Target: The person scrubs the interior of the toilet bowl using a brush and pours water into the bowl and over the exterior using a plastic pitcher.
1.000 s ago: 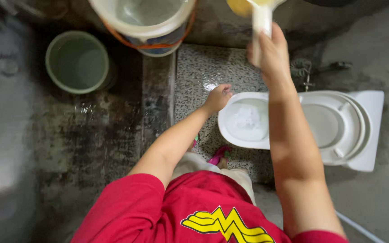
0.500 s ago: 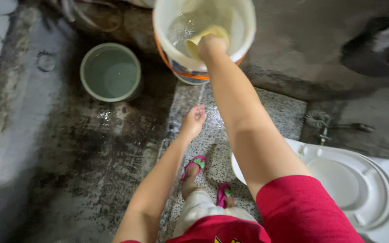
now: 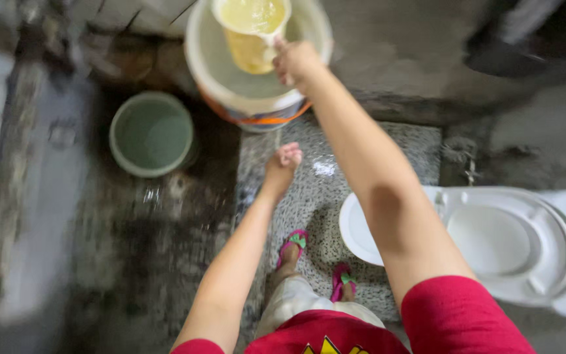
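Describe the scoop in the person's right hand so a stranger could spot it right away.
Start at the big white bucket with the orange band, at the top of the view beyond the toilet. Held over its mouth by the right hand is the yellow scoop, full of water. Unlike the grey-green bucket on the floor to the left, it is small, yellow and lifted clear.
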